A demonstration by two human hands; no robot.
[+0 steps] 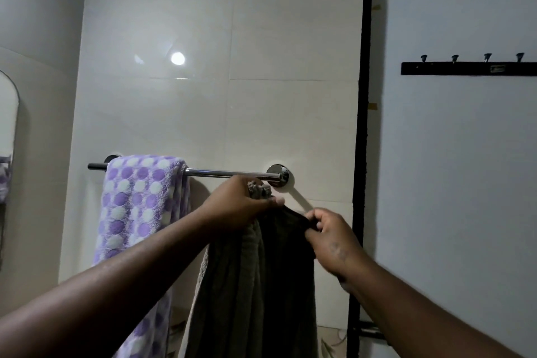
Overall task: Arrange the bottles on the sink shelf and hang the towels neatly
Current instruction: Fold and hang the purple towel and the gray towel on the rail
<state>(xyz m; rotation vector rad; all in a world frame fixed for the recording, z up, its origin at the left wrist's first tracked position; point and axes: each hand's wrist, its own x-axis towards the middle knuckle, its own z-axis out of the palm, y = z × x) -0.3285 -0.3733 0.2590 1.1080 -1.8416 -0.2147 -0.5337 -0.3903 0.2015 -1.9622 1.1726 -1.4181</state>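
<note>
- Currently 2 hands hold a dark grey-brown terry towel (255, 285) just below the right end of a chrome wall-mounted towel rail (226, 173).
- Left hand (241, 205): fingers closed around a bunched top corner of the towel, close under the rail; whether it touches the rail cannot be told.
- Right hand (328, 237): thumb and fingertips pinching the top hem further right, so the edge runs taut between the 2 grips.
- Rest of the towel hangs straight down in loose folds, out of frame at the bottom.
- Handling, judged: soft, limp, thick pile; moderately heavy for cloth; not slippery, not fragile. Will sag wherever unsupported.
- Best hold, judged: the 2 top corners, spread apart to keep the hem flat while it goes over the rail.
- Lilac-and-white spotted towel (136, 206) already draped over the rail's left part; free bar remains to its right.
</note>
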